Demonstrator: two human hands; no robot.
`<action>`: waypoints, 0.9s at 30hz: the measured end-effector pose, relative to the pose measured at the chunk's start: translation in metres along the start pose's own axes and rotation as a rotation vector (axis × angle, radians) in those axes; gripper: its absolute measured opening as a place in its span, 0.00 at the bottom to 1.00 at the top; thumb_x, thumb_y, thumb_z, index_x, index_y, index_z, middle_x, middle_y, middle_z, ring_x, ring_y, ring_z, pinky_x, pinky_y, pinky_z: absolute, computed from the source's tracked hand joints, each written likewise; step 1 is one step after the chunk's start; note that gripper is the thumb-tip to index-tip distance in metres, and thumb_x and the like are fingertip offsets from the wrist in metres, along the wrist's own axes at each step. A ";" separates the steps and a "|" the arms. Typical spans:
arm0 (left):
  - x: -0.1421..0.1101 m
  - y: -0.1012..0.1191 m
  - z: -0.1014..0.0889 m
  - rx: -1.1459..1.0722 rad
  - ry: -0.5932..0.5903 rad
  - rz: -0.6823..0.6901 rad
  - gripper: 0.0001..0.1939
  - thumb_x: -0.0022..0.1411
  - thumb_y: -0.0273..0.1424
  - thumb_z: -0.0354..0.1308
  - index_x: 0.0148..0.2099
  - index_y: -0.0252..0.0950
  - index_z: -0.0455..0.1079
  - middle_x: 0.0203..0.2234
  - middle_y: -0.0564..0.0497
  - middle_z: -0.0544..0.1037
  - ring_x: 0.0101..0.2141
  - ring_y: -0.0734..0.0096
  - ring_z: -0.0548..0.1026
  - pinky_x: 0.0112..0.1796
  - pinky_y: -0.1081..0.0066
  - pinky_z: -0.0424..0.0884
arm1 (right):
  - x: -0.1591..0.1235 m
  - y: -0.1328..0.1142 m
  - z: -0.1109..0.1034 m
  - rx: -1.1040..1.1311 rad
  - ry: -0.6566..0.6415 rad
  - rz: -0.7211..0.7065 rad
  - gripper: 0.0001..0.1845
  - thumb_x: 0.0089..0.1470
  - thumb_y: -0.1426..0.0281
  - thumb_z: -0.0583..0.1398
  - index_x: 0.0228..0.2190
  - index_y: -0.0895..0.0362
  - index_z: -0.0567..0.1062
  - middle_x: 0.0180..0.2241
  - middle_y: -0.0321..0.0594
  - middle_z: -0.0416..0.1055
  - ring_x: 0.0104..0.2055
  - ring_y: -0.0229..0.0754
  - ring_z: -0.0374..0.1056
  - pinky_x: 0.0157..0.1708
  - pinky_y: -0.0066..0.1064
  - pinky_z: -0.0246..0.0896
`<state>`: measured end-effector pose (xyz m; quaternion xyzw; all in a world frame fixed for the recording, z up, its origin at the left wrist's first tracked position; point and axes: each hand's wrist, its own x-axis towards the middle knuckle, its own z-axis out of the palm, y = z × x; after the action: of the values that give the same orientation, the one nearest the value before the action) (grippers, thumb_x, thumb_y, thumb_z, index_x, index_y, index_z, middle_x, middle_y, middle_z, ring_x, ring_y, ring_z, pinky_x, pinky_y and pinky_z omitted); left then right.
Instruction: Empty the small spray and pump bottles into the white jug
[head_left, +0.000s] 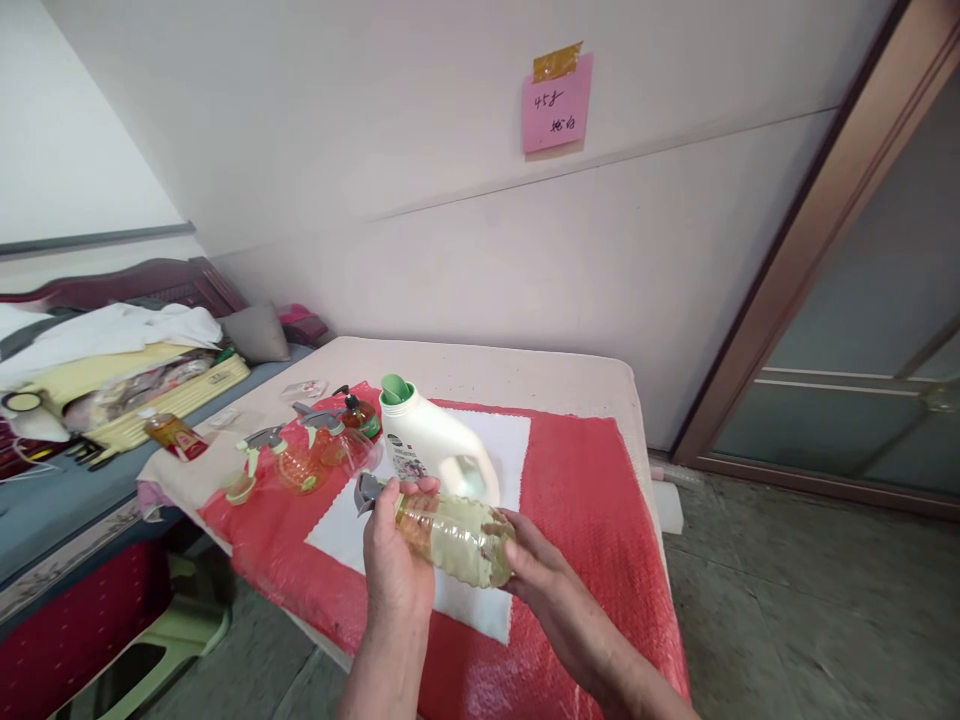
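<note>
A clear spray bottle [450, 535] with pale yellowish liquid lies tilted between my hands, above a white cloth [495, 450]. My left hand [394, 565] is wrapped round its neck end, just below the grey trigger head [367, 490]. My right hand [536, 570] grips the bottle's base. Behind it stands a white detergent jug [431, 440] with its green cap open.
The table carries a red mat [592, 500]. At its left stand orange spray bottles [300, 460] with grey triggers, a pump bottle [358, 410] and a small yellow-red box [174, 435]. A cluttered bed [97, 380] lies left. A pink note [556, 102] hangs on the wall.
</note>
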<state>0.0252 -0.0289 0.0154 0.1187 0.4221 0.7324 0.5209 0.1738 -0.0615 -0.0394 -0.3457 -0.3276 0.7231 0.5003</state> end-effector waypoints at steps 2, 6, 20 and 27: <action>0.000 0.001 -0.001 -0.010 -0.006 0.003 0.14 0.53 0.39 0.64 0.30 0.36 0.66 0.30 0.47 0.79 0.35 0.65 0.77 0.39 0.67 0.70 | -0.002 -0.003 0.000 0.003 -0.043 -0.045 0.36 0.40 0.62 0.72 0.52 0.47 0.70 0.53 0.40 0.70 0.54 0.49 0.65 0.50 0.37 0.59; -0.003 -0.001 -0.001 -0.002 -0.069 -0.020 0.15 0.51 0.40 0.66 0.32 0.35 0.67 0.30 0.46 0.79 0.31 0.65 0.76 0.35 0.67 0.69 | 0.001 -0.002 -0.006 0.051 -0.044 0.120 0.28 0.48 0.53 0.66 0.48 0.53 0.73 0.42 0.43 0.76 0.41 0.45 0.71 0.40 0.36 0.63; -0.012 0.015 -0.010 0.372 -0.444 -0.188 0.32 0.47 0.33 0.70 0.54 0.42 0.65 0.43 0.49 0.77 0.43 0.62 0.75 0.37 0.69 0.69 | 0.013 0.006 -0.013 0.073 0.041 0.256 0.30 0.46 0.48 0.65 0.47 0.51 0.77 0.43 0.41 0.78 0.40 0.45 0.72 0.38 0.32 0.66; 0.014 0.024 -0.023 0.341 -0.299 -0.005 0.31 0.41 0.32 0.72 0.49 0.35 0.70 0.40 0.44 0.79 0.41 0.58 0.77 0.40 0.66 0.72 | 0.014 0.012 -0.008 0.000 0.090 0.306 0.38 0.41 0.44 0.67 0.51 0.49 0.72 0.53 0.44 0.73 0.50 0.52 0.71 0.44 0.38 0.66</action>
<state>-0.0107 -0.0304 0.0157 0.3109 0.4582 0.6235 0.5519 0.1707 -0.0508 -0.0560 -0.4236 -0.2482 0.7746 0.3987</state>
